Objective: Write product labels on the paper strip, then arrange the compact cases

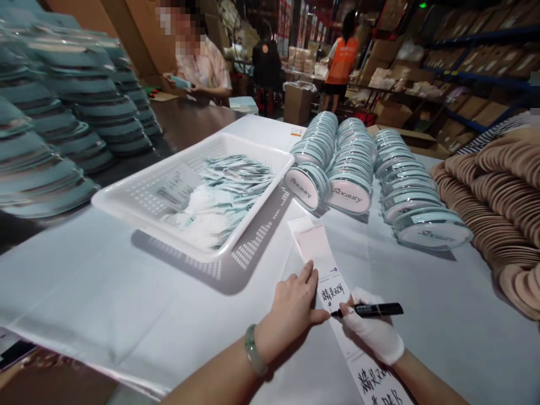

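A long white paper label strip (pixel 353 349) lies on the table, with black handwritten characters on two of its sections. My right hand (pixel 373 332), in a white glove, grips a black marker (pixel 375 310) whose tip meets the strip beneath the upper writing. My bare left hand (pixel 295 301), with a green bangle at the wrist, lies on the strip's left edge, fingers extended and thumb near the marker tip. The strip's far end is folded over, with a blank part on top.
Left of centre stands a white perforated basket (pixel 219 253) of small packets. Rows of oval "beauty" packages (pixel 350 194) stand behind the strip, stacked beige pads (pixel 485 225) at right. Tall pale-blue stacks (pixel 84 101) rise at left. A person (pixel 206 67) works across the table; two others stand farther back.
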